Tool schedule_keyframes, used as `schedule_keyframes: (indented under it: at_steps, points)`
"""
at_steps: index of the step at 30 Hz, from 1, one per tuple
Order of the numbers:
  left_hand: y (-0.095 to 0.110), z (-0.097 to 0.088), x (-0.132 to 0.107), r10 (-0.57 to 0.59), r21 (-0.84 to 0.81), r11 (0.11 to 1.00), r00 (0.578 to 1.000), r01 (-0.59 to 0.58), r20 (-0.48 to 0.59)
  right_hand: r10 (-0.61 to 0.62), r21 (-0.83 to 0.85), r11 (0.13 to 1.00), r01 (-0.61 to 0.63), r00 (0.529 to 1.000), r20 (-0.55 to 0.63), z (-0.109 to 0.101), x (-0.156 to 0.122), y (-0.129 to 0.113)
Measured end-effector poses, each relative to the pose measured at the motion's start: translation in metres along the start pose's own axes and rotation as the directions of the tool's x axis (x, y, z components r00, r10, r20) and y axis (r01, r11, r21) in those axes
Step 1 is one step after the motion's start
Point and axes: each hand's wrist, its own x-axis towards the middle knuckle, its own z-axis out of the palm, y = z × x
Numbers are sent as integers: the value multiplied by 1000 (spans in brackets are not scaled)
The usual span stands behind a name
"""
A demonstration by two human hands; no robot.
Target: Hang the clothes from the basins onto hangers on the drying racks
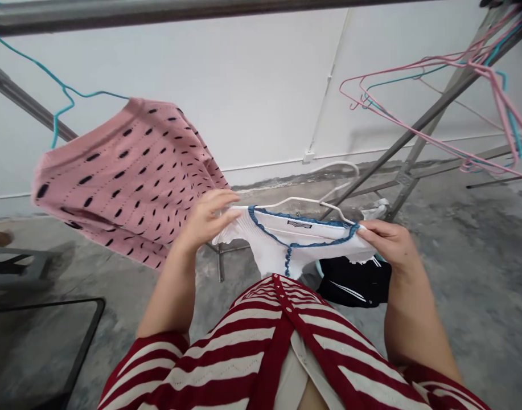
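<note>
A white top (pixel 269 245) with blue frilled trim round its neckline is spread in front of my body on a white hanger (pixel 292 200). My left hand (pixel 209 219) is curled round the top's left shoulder, fingers above and thumb below. At the opposite shoulder, my right hand (pixel 389 242) pinches the fabric near the end of the neckline. A dark label shows inside the collar. The top's lower part drops out of sight behind my striped clothing. Close to my left hand, a pink knit garment (pixel 128 165) with black dashes hangs from a blue hanger (pixel 64 88).
A metal rail (pixel 192 12) crosses overhead. Several pink and blue hangers (pixel 427 128) hang on the rack frame at right. Below my right hand lies a black garment (pixel 354 279) with white stripes. A dark-framed object (pixel 90 330) stands at lower left, on the grey floor.
</note>
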Motion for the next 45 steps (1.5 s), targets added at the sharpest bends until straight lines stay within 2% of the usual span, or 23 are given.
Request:
schedule_keyframes:
  at_steps: [2, 4, 7, 10, 14, 18, 21, 24, 25, 27, 29, 30, 34, 38, 40, 42, 43, 44, 45]
  points:
    - [7, 8, 5, 37, 40, 998, 986, -44, 163, -41, -22, 999, 41, 999, 16, 2, 3, -5]
    - [8, 16, 7, 53, -4, 999, 980, -53, 194, -53, -41, 998, 54, 998, 32, 3, 4, -9]
    - [5, 28, 4, 84, -41, 996, 995, -83, 47, -38, -61, 997, 42, 997, 72, 4, 4, -12]
    - [6, 38, 1, 158, 64, 986, 983, -152, -95, -43, -64, 997, 50, 993, 107, 8, 4, -17]
    - [10, 44, -2, 225, 101, 970, 973, -219, -57, -62, -49, 996, 68, 992, 114, 15, 8, -26]
    - [9, 40, -3, 237, 165, 957, 971, -239, 34, -108, -16, 994, 112, 981, 163, 13, 15, -28]
    - [6, 30, -2, 261, 159, 955, 964, -252, -43, -144, 33, 990, 140, 965, 221, 7, 18, -14]
    - [0, 17, -2, 263, 143, 959, 957, -245, -124, 0, 63, 998, -20, 956, 295, 3, 19, 7]
    - [-3, 13, -3, 267, 164, 955, 956, -245, -124, 58, 68, 994, -79, 959, 276, 4, 19, 13]
    - [-7, 7, -6, 281, 268, 932, 954, -244, -110, 111, 85, 989, -119, 989, 98, 6, 19, 21]
    - [-10, 5, -9, 291, 399, 890, 949, -221, -124, 70, 74, 995, -61, 990, -120, 7, 18, 22]
    - [-11, 5, -10, 294, 448, 872, 944, -199, -152, 31, 50, 998, -24, 988, -151, 7, 17, 20]
    - [-13, 9, -14, 302, 465, 874, 908, -142, -289, -111, -116, 987, 116, 993, 51, 2, 14, 2]
    - [-11, 15, -12, 333, 427, 883, 902, -195, -274, -311, -210, 931, 298, 950, -28, 0, 22, -24]
    - [-7, 18, -7, 339, 423, 881, 907, -213, -251, -371, -258, 890, 376, 926, 70, 4, 31, -34]
    - [-3, 18, -2, 327, 396, 891, 919, -222, -220, -362, -253, 877, 409, 908, 211, 9, 39, -41]
    - [-1, 16, 0, 315, 360, 904, 928, -230, -197, -341, -229, 890, 394, 909, 240, 12, 41, -42]
    - [-1, 12, 2, 295, 306, 923, 939, -232, -176, -320, -200, 910, 363, 922, 220, 14, 42, -42]
    - [-1, 8, 4, 259, 243, 945, 953, -217, -157, -294, -165, 934, 318, 944, 152, 15, 42, -41]
